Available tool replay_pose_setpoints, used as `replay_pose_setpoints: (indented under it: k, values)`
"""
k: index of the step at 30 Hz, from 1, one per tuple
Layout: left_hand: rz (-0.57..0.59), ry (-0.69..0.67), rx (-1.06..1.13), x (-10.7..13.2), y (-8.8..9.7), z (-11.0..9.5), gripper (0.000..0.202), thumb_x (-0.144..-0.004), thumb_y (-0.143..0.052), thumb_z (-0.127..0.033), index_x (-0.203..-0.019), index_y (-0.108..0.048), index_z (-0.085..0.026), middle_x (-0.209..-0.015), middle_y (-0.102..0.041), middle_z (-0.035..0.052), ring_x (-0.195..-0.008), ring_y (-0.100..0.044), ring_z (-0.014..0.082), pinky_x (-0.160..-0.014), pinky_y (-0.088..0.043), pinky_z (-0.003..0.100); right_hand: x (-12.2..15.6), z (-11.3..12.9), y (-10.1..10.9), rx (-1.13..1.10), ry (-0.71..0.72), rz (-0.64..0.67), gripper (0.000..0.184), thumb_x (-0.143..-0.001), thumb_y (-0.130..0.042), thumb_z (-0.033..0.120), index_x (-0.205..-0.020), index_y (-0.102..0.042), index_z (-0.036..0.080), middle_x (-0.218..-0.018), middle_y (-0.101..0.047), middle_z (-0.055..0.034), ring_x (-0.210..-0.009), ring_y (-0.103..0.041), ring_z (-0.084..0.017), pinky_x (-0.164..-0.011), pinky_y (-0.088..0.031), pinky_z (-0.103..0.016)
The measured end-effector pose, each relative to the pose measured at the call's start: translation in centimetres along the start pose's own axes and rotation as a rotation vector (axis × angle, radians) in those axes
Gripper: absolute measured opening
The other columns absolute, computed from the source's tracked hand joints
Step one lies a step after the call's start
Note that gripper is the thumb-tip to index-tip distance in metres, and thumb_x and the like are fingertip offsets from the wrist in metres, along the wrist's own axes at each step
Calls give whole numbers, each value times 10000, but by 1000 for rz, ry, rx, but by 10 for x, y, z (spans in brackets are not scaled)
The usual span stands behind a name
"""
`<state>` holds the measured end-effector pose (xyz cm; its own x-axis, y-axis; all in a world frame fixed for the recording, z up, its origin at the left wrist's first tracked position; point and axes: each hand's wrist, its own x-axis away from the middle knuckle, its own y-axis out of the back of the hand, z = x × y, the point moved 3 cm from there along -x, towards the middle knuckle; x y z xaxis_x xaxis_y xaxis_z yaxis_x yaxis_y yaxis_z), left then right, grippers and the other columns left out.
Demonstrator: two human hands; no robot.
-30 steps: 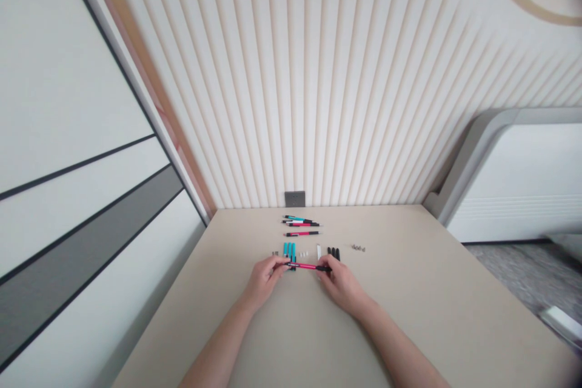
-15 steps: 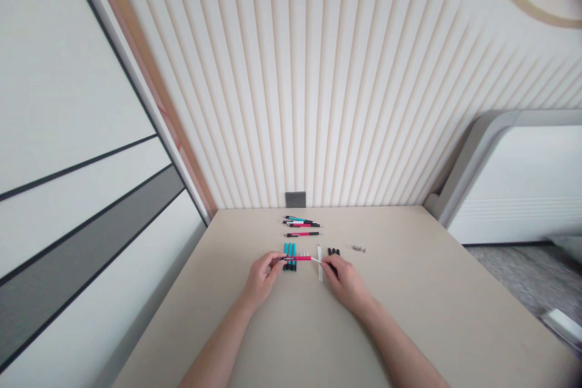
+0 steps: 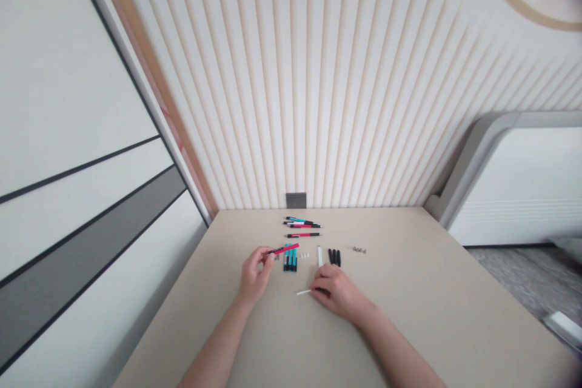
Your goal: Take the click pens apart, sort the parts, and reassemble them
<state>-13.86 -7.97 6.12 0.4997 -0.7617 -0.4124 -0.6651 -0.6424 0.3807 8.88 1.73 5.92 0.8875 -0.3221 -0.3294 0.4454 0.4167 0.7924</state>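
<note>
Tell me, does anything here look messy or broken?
Nothing looks spilled or broken. Slim turquoise, white and pink pens at the back lie bunched unevenly, unlike the neat row of small black rounded tubes. The slim pink barrel in the left hand looks incomplete: its far end has no black part.

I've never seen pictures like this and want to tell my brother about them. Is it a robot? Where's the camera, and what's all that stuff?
No robot here, just a person's bare hands. The camera is worn on their head, looking forward and down, so you see roughly what they see. The left hand holds a pink pen barrel. The right hand pinches a thin white rod. On the table are pens at the back, then blue barrels, tiny white bits, white sticks, black pieces and little greyish parts, too small to make out.
</note>
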Motion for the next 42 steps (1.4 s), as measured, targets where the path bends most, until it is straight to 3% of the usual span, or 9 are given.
replay_pose_setpoints:
  k: [7,13,17,23,34,39,42]
  values:
    - [107,-77,-58,2,-4,-7,202,-909,-516,-347,-917,-626,-179,-792,-648,21,-731,-598,161,-698,-479,259,0,0,-2,-11,-25,11,162,-911,-587,332,-914,-713,229,-898,-657,-43,-889,-587,-193,-845,-436,-326]
    - [270,-157,-93,5,-9,-19,177,-889,-524,-328,-883,-623,-182,-759,-622,22,-696,-575,155,-680,-468,259,-1,-11,3,-27,-207,-168,254,-962,-500,372,-1103,-646,220,-930,-653,-67,-882,-589,-211,-817,-444,-344]
    - [340,-178,-97,7,-12,-22,167,-881,-527,-314,-857,-627,-183,-756,-635,26,-684,-569,151,-669,-457,256,-2,-11,-1,-35,-156,-119,251,-947,-535,391,-1110,-645,234,-953,-667,-59,-906,-596,-212,-825,-427,-340]
    - [370,-193,-93,7,-13,-23,203,-880,-529,-338,-828,-650,-183,-718,-627,21,-671,-558,150,-663,-449,254,-5,-6,-6,13,-125,-48,265,-986,-467,370,-948,-684,222,-846,-677,-41,-843,-595,-188,-773,-398,-309]
    - [382,-167,-57,8,-12,-28,250,-899,-520,-373,-823,-658,-179,-700,-606,18,-659,-547,147,-644,-445,247,-4,-7,-8,6,-108,-45,286,-993,-453,375,-946,-690,222,-861,-681,-42,-843,-593,-183,-775,-402,-301]
    - [319,-131,-37,7,-10,-23,262,-905,-514,-395,-850,-646,-175,-726,-618,26,-688,-575,160,-684,-471,266,-3,-10,-8,3,-127,-60,319,-994,-439,397,-899,-682,215,-836,-667,-44,-836,-588,-185,-776,-408,-307]
    - [214,-99,-6,4,-5,-17,253,-901,-528,-395,-862,-652,-177,-770,-649,34,-729,-604,171,-713,-489,272,-2,-11,-7,4,-135,-81,326,-996,-430,390,-878,-671,206,-820,-652,-48,-824,-576,-185,-774,-412,-311]
